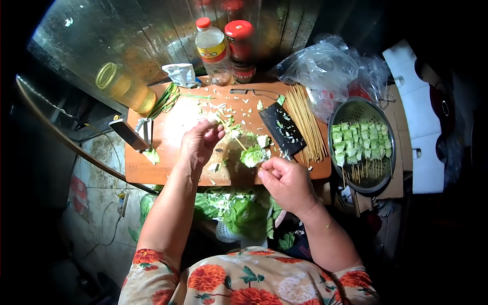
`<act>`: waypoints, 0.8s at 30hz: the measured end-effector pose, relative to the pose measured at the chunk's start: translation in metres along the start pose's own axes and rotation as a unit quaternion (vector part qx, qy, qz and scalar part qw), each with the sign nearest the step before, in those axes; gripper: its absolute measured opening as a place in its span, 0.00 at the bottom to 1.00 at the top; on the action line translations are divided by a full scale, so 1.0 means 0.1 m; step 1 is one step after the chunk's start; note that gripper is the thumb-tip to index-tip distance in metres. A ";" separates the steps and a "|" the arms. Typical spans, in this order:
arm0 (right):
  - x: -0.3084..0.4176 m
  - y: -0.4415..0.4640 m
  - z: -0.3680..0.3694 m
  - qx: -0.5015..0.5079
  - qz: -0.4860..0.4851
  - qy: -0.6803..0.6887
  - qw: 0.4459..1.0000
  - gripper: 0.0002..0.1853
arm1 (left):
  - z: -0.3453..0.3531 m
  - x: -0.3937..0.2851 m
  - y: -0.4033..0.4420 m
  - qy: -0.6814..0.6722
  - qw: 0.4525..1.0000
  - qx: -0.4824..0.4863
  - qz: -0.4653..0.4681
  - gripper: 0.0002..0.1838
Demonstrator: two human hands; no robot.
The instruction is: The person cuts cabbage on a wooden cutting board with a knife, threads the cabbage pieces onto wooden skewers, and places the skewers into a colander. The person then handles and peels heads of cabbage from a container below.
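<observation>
Over the cutting board, my left hand (202, 140) is closed in a pinch at the upper end of a thin bamboo skewer (239, 142). The skewer slants down to the right, its lower end meeting a green and white cabbage leaf piece (252, 156). My right hand (288, 182) pinches that leaf piece at its right edge between thumb and fingers. Whether the skewer tip has pierced the leaf, I cannot tell. Chopped cabbage bits (244, 112) lie scattered on the wooden board (175, 109). A dark cleaver blade (282, 127) with bits on it rests right of them.
A bundle of bamboo skewers (307, 124) lies beside the cleaver. At right, a metal colander (373, 184) holds several loaded cabbage skewers (362, 142). Bottles (211, 56), an oil jar (127, 91) and a propped phone (128, 134) line the board's far and left edges. Cabbage leaves (244, 216) sit below the near edge.
</observation>
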State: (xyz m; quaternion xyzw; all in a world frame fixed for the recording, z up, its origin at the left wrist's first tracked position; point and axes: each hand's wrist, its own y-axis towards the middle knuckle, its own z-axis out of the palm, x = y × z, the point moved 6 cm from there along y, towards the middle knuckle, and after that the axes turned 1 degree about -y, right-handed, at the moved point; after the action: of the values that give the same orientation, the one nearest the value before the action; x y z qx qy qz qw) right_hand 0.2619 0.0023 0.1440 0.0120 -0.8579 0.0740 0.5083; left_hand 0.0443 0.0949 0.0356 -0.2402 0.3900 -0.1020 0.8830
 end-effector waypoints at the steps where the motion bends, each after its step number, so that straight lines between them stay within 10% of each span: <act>1: 0.02 0.00 0.01 0.002 -0.003 0.001 1.000 0.07 | 0.00 -0.05 -0.02 0.000 1.000 -0.001 0.004 0.09; 18: 0.05 -0.05 0.12 0.014 0.001 0.019 1.000 0.08 | 0.14 -0.31 -0.15 0.150 0.974 0.053 0.161 0.07; 24: -0.08 -0.02 0.09 0.022 0.039 0.089 0.995 0.05 | 0.44 -0.14 -0.39 0.215 0.955 0.194 0.065 0.08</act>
State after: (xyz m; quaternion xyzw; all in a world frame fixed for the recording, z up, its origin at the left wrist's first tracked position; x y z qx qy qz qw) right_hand 0.2578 -0.0009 0.1333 -0.0170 -0.8073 0.1131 0.5789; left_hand 0.0673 0.0815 0.0901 -0.0110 0.5585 -0.1674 0.8124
